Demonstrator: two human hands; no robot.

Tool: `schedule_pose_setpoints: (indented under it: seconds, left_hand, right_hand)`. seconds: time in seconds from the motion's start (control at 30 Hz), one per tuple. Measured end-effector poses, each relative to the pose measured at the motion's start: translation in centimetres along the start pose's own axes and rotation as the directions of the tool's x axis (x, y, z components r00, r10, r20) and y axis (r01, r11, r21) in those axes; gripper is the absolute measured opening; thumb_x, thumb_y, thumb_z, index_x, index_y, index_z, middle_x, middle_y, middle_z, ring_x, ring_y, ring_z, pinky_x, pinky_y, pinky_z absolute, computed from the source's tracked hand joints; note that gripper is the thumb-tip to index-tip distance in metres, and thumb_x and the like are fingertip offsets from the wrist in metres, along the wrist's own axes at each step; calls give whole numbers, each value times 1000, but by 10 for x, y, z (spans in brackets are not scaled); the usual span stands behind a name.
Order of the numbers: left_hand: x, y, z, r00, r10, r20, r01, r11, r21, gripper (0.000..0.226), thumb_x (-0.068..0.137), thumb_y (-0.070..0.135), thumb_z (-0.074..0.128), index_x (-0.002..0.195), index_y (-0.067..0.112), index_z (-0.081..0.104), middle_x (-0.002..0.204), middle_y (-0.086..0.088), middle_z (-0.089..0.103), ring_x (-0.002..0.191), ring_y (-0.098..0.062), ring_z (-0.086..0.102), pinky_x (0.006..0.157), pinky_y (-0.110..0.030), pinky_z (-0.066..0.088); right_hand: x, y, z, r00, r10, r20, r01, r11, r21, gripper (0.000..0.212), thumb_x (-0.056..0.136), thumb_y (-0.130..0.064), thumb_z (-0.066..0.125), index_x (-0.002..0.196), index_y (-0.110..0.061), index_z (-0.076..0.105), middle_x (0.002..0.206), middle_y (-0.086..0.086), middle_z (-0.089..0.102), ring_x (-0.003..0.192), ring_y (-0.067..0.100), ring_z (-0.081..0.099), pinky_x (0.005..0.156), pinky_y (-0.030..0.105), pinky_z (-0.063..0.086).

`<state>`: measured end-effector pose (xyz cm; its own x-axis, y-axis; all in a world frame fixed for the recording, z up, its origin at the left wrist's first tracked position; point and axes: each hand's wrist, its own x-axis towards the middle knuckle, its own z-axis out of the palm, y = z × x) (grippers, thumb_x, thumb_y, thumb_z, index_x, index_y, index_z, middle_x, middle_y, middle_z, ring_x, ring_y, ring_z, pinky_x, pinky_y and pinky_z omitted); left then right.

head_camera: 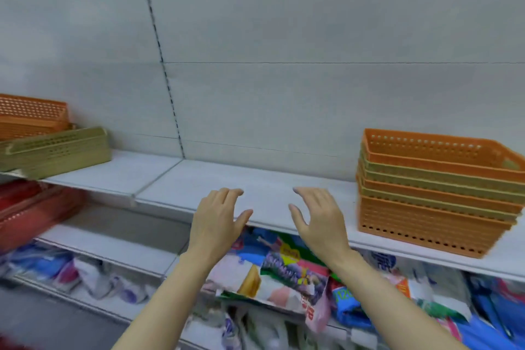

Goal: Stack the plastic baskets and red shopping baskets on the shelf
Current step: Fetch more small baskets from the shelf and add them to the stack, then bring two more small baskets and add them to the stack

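Six nested orange and green plastic baskets sit empty on the shelf; left hand and right hand hover spread, holding nothing.

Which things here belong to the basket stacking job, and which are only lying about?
Job:
- stack of orange and green baskets
- green basket
- orange baskets behind it
- red baskets
- shelf
- both empty hands

Lying about:
- packaged goods on lower shelves

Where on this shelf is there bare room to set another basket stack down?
The widest bare patch of the shelf lies between the olive baskets on the left and the orange-and-olive stack on the right, just beyond the open left hand and right hand. The lower shelf's packaged goods are crowded.
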<state>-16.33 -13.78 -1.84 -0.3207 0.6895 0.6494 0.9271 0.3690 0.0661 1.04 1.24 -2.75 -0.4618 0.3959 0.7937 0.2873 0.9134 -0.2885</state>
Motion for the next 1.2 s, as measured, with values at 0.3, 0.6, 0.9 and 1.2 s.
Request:
schedule_pose_setpoints:
  seconds: [0.3, 0.6, 0.9, 1.2]
  left_hand:
    - [-83, -173, -62, 972, -233, 40, 223, 961, 163, 41, 77, 27, 82, 111, 8, 69, 97, -9, 70, 84, -33, 66, 69, -41, 53]
    - [-121, -307, -92, 900, -435, -8, 427, 879, 214, 37, 82, 24, 77, 114, 7, 68, 105, -10, 70, 92, -34, 66, 76, -43, 53]
    - [-81, -434, -68, 824, -562, -68, 560, 791, 245, 36, 89, 26, 69, 120, 8, 66, 114, -11, 68, 100, -36, 62, 82, -44, 49]
    - [-21, -551, -36, 740, -665, -102, 667, 705, 242, 34, 94, 31, 61, 122, 11, 64, 117, -8, 66, 107, -33, 60, 86, -43, 47]
  right_hand:
    - [-1, -158, 129, 985, -66, 162, 38, 985, 169, 37, 90, -33, 51, 112, -9, 66, 104, 5, 68, 96, 24, 62, 86, 36, 51]
    - [36, -255, 243, 965, -151, 215, 100, 968, 232, 35, 86, -31, 51, 107, -8, 67, 95, 6, 69, 86, 27, 63, 78, 37, 53]
    - [106, -287, 373, 955, -203, 218, 135, 947, 291, 36, 86, -33, 49, 106, -10, 68, 97, 3, 70, 88, 25, 64, 77, 32, 52]
    - [176, -299, 478, 944, -218, 246, 134, 938, 320, 31, 85, -23, 60, 110, -6, 69, 103, 6, 71, 93, 28, 66, 79, 36, 53]
